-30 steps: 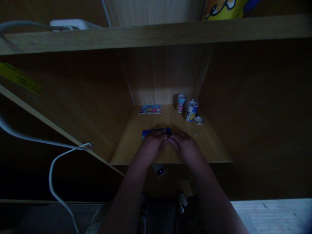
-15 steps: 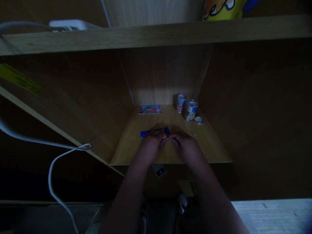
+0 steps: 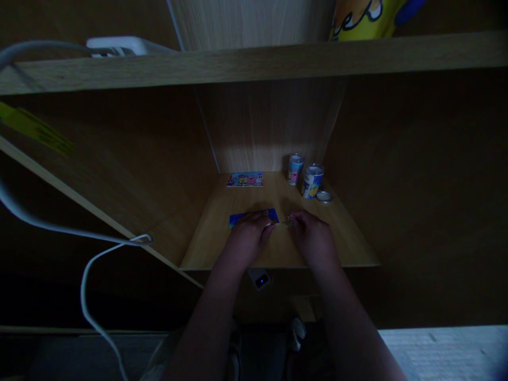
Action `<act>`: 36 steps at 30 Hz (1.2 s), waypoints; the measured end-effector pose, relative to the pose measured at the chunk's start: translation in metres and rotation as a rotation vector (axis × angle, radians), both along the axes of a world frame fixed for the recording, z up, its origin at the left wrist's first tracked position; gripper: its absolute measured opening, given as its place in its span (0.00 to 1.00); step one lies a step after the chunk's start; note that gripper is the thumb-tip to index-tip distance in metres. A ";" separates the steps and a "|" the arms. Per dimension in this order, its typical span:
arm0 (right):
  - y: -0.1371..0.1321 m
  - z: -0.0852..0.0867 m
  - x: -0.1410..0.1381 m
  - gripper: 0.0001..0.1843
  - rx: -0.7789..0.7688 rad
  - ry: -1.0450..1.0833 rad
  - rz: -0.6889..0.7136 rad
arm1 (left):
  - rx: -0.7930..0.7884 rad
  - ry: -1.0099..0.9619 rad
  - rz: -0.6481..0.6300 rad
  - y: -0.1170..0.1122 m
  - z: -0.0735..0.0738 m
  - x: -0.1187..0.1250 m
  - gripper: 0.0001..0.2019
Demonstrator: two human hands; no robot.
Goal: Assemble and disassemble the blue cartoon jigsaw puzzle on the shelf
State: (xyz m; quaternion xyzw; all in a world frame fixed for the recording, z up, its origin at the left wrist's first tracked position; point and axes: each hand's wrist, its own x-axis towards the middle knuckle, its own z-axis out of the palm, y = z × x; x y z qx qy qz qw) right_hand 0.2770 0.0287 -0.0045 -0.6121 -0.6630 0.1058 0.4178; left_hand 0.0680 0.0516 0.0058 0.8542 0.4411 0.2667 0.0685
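Drew apart since half a second earlier: fingertips then met over the desk (image 3: 341, 238), now parted by a small gap. Right hand (image 3: 313, 238) shifted a little to the right; left hand (image 3: 248, 238) stayed almost in place. Small piece (image 3: 282, 224) now showed in the gap, too dim and small to identify. Blue card (image 3: 254, 216) kept its spot.

Both hands lay palm down, low over the front part of the desk, forearms running up from the bottom edge and converging slightly. Left hand: fingers curled, tips resting on the near edge of the blue card, just beside the small piece. Right hand: fingers bent inward, tips at the other end of the small piece. Could not tell whether either hand actually pinched the piece or only touched it; neither looked spread flat.

Beyond the left hand, near the back wall, lay a cartoon picture card (image 3: 245, 179). Beyond the right hand stood two small cans (image 3: 296, 169) close together, with a round lid (image 3: 324, 196) flat just to their right. Below the hands, under the desk edge, glowed a small device (image 3: 261, 278). Far off to the left hung a white cable (image 3: 85, 275).
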 end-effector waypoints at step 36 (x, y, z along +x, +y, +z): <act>-0.001 -0.003 -0.006 0.08 -0.078 -0.330 -0.084 | 0.009 -0.002 0.002 0.001 -0.002 0.000 0.03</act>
